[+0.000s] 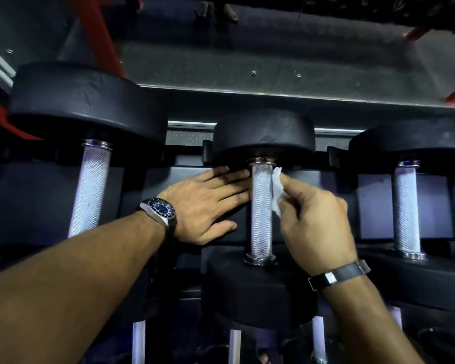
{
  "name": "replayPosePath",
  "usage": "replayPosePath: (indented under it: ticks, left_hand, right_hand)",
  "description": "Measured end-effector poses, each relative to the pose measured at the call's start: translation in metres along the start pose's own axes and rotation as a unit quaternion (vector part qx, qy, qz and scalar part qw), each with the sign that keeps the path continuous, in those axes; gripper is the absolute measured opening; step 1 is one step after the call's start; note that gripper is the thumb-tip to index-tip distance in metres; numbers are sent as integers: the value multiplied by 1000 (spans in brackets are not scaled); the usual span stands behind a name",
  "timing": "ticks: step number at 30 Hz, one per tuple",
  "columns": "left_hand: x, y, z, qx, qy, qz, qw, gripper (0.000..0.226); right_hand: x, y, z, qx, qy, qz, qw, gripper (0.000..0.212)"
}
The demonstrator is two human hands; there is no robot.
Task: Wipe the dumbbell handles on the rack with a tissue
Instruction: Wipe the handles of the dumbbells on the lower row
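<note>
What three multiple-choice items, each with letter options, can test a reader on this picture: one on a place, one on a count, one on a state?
1. Where is the tissue?
A. on the floor
B. against the right side of the middle handle
C. on the left handle

2. How many knurled handles show in the upper row?
A. one
B. three
C. six

3. How is the left hand?
A. flat, fingers straight
B. a fist
C. curled round the tissue

Answers:
1 B: the right hand pinches the tissue beside the middle handle.
2 B: left, middle and right handle stand side by side.
3 A: its fingers reach straight toward the middle handle and hold nothing.
</note>
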State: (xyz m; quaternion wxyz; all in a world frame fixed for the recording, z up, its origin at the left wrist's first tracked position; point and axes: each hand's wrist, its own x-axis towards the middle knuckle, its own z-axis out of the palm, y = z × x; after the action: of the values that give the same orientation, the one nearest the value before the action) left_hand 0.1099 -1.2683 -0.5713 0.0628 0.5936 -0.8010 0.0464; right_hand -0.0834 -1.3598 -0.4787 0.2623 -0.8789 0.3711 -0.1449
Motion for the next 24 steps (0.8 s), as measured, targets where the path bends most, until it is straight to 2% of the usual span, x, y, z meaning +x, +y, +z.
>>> replayPosePath:
  ticks: [3,6,9,12,15,18,21,24]
  left_hand:
    - [0,0,-1,3,10,2,1000,66]
    - [0,0,0,3,14,3,1000,66]
    - [1,0,1,5,17,3,1000,67]
    - [0,-1,1,13,12,3,1000,67]
    - [0,-1,1,13,15,1,1000,67]
    - [1,-1,1,11,13,1,1000,67]
    - [1,-1,2,7,17,1,1000,68]
    - [0,0,1,9,10,-2,1000,67]
  right_hand:
    - [-3,2,6,-35,-50,-4,998,20]
    - [-2,2,3,-25,5,-17,1000,33]
    - [-7,2,7,-51,-48,-9,997,25]
    - [-12,1,2,-39,-3,-29,999,30]
    - [-17,-2,2,-55,-56,-29,996,28]
    - [-16,-1,-3,-40,-4,-25,999,31]
    - [-18,-2,1,-73,-55,-18,996,22]
    - [-20,0,-3,-51,-12,-23,998,30]
